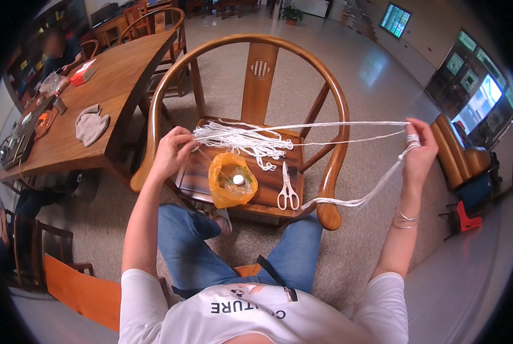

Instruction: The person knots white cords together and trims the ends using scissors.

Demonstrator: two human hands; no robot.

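Observation:
White cord (348,124) stretches between my two raised hands above a wooden armchair's seat. My left hand (176,150) pinches one end of it beside the chair's left arm. Out past the right armrest, my right hand (418,152) is closed, with cord looped round its fingers. A strand sags from there back to the seat's front right corner. On the seat lies a heap of white cords (239,139). In front of it sits an orange plastic bag (217,182), open at the top, with a small white round thing inside. White-handled scissors (288,189) lie to its right.
The wooden armchair (325,86) faces me, its curved rail rising round the seat. A long wooden table (119,74) at the left carries a grey cloth (91,125) and a red box (83,74). Another person sits behind it. A red chair (467,218) stands at the right.

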